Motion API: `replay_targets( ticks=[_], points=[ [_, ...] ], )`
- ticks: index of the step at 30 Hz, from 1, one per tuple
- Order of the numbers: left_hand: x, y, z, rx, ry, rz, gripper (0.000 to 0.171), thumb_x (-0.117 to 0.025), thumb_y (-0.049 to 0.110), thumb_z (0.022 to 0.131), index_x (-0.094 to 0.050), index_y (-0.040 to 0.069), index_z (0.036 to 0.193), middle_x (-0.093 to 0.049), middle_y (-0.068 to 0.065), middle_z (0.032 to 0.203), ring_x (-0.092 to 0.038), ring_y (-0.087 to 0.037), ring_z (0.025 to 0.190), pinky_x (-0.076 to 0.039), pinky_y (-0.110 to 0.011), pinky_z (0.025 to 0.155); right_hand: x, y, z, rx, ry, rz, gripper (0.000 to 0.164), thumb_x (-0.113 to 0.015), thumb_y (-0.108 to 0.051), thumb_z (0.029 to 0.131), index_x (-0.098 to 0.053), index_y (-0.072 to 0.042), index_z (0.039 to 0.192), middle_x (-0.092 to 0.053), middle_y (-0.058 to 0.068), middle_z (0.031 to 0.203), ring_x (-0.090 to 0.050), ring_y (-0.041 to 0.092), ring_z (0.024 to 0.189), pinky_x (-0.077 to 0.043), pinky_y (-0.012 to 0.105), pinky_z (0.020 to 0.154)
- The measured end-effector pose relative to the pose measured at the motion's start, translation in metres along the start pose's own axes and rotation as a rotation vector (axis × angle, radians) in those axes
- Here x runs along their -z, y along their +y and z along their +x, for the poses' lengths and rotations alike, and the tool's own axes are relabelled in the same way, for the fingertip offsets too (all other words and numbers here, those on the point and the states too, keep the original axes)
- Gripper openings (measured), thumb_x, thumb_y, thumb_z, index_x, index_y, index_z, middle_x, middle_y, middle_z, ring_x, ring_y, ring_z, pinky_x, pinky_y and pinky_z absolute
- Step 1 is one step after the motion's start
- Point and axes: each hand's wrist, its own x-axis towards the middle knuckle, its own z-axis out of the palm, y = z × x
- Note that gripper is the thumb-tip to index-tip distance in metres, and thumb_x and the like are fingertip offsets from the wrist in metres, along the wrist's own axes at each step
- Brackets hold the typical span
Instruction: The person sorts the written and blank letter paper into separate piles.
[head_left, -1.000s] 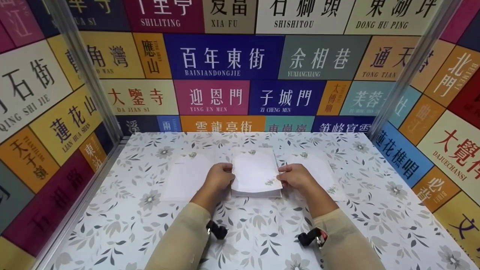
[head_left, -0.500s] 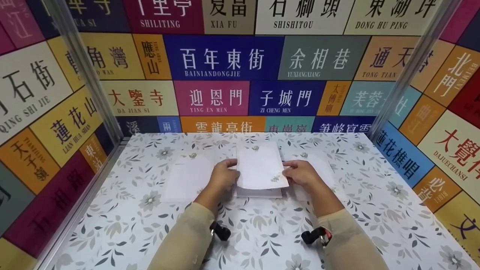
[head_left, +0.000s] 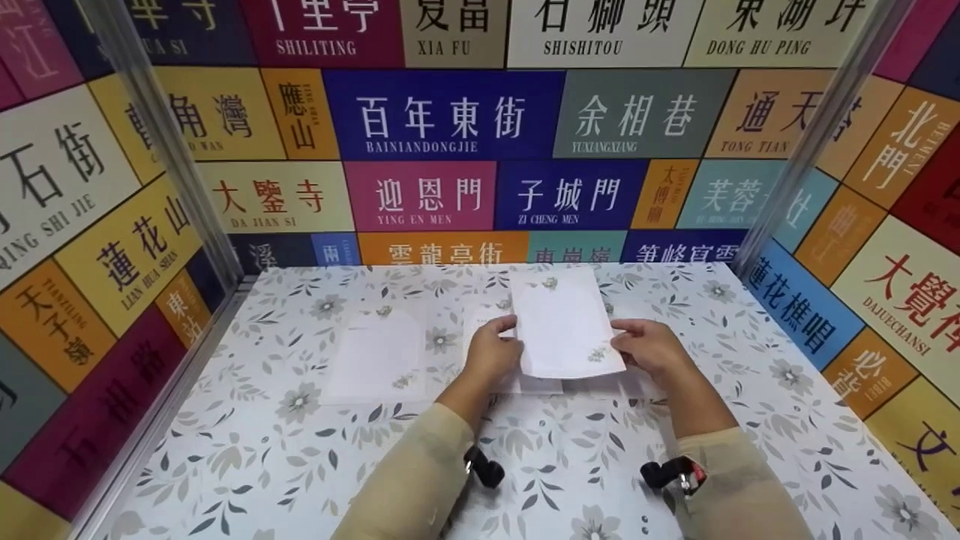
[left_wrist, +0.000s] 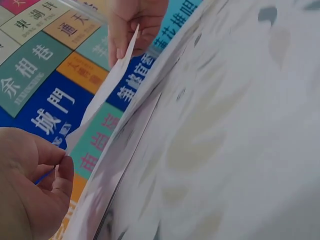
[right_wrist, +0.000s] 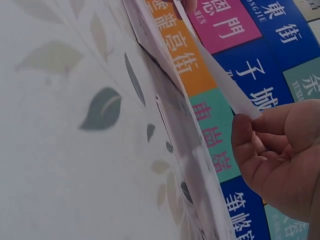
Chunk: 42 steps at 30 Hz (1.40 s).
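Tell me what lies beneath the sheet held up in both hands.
Beneath the held sheet, parts of a middle paper and a right paper show on the floral tabletop; the rest is covered, so I cannot see it.

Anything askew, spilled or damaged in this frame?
No spill or damage stands out. The white rectangular paper sheet with printed floral sprigs bows slightly, plausibly because the left hand and right hand pinch its sides. The white floral-printed paper at the left lies flat; the central white paper is partly hidden.

Multicoloured lettered walls on three sides, metallic corner posts, white tabletop patterned in grey floral
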Motion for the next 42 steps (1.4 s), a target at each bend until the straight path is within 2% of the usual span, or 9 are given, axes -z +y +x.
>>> replay_targets(
  ticks=[7, 13, 18, 22, 25, 28, 32, 37, 42],
  points=[
    [-0.038, 0.01, -0.005, -0.032, -0.052, -0.023, 0.056, -0.062, -0.002, 0.091, -0.067, 0.011, 0.145, -0.076, -0.014, 0.125, -0.074, -0.019, 0.105, -0.063, -0.029, 0.082, 0.04, 0.021, -0.007, -0.03, 0.007, -0.028, 0.059, -0.067, -0.015, 0.103, -0.05, -0.002, 0.158, -0.066, -0.001, 0.106, -0.067, 0.008, 0.089, -0.059, 0.022, 0.077],
    [-0.065, 0.016, -0.01, -0.034, -0.076, -0.055, 0.054, -0.064, -0.003, 0.09, -0.07, 0.013, 0.141, -0.075, -0.014, 0.125, -0.071, -0.016, 0.103, -0.06, -0.025, 0.084, 0.067, 0.034, -0.011, -0.051, -0.006, -0.015, 0.06, -0.066, -0.015, 0.105, -0.047, -0.004, 0.161, -0.065, -0.001, 0.107, -0.066, 0.008, 0.091, -0.06, 0.021, 0.08],
    [-0.08, 0.019, -0.012, -0.018, -0.096, -0.077, 0.052, -0.066, -0.003, 0.092, -0.071, 0.014, 0.14, -0.075, -0.009, 0.113, -0.067, -0.011, 0.093, -0.056, -0.021, 0.078, 0.084, 0.041, -0.01, -0.023, -0.012, -0.026, 0.062, -0.066, -0.014, 0.105, -0.044, 0.0, 0.161, -0.069, -0.005, 0.098, -0.068, 0.006, 0.082, -0.059, 0.022, 0.073],
    [-0.085, 0.018, -0.014, 0.013, -0.127, -0.099, 0.05, -0.067, -0.005, 0.092, -0.072, 0.014, 0.139, -0.077, -0.007, 0.117, -0.072, -0.012, 0.1, -0.059, -0.024, 0.084, 0.089, 0.046, -0.008, -0.059, -0.018, -0.008, 0.062, -0.065, -0.015, 0.106, -0.043, -0.002, 0.162, -0.07, -0.005, 0.099, -0.069, 0.008, 0.083, -0.061, 0.025, 0.075],
    [-0.088, 0.017, -0.015, 0.032, -0.16, -0.1, 0.048, -0.067, -0.004, 0.094, -0.071, 0.013, 0.139, -0.076, -0.007, 0.131, -0.072, -0.018, 0.119, -0.06, -0.031, 0.099, 0.09, 0.051, -0.008, -0.105, 0.009, -0.05, 0.058, -0.063, -0.017, 0.107, -0.046, -0.005, 0.161, -0.07, -0.002, 0.104, -0.068, 0.011, 0.084, -0.06, 0.027, 0.075],
    [-0.09, 0.016, -0.017, 0.04, -0.19, -0.086, 0.045, -0.067, 0.0, 0.097, -0.07, 0.011, 0.14, -0.072, -0.008, 0.14, -0.067, -0.023, 0.133, -0.055, -0.037, 0.113, 0.09, 0.056, -0.007, -0.141, 0.048, -0.115, 0.055, -0.064, -0.019, 0.106, -0.051, -0.005, 0.158, -0.069, 0.004, 0.113, -0.068, 0.012, 0.088, -0.06, 0.027, 0.076],
    [-0.091, 0.016, -0.018, 0.028, -0.202, -0.052, 0.042, -0.066, 0.003, 0.098, -0.07, 0.011, 0.139, -0.072, -0.009, 0.138, -0.065, -0.024, 0.132, -0.053, -0.04, 0.116, 0.088, 0.058, -0.006, -0.17, 0.093, -0.179, 0.052, -0.066, -0.02, 0.104, -0.056, -0.001, 0.151, -0.068, 0.01, 0.121, -0.067, 0.013, 0.09, -0.059, 0.026, 0.076],
    [-0.09, 0.017, -0.02, 0.03, -0.206, -0.013, 0.042, -0.065, 0.004, 0.099, -0.07, 0.013, 0.14, -0.071, -0.007, 0.138, -0.065, -0.023, 0.132, -0.052, -0.04, 0.117, 0.088, 0.058, -0.006, -0.19, 0.108, -0.257, 0.05, -0.067, -0.024, 0.104, -0.059, 0.0, 0.147, -0.07, 0.009, 0.112, -0.067, 0.016, 0.09, -0.057, 0.027, 0.076],
    [-0.086, 0.018, -0.022, 0.059, -0.221, -0.031, 0.043, -0.065, 0.007, 0.098, -0.07, 0.015, 0.14, -0.07, -0.006, 0.141, -0.063, -0.024, 0.137, -0.048, -0.043, 0.122, 0.085, 0.053, -0.005, -0.204, 0.135, -0.289, 0.052, -0.064, -0.032, 0.106, -0.057, -0.003, 0.149, -0.071, 0.008, 0.11, -0.066, 0.02, 0.094, -0.056, 0.03, 0.078]
  ],
)
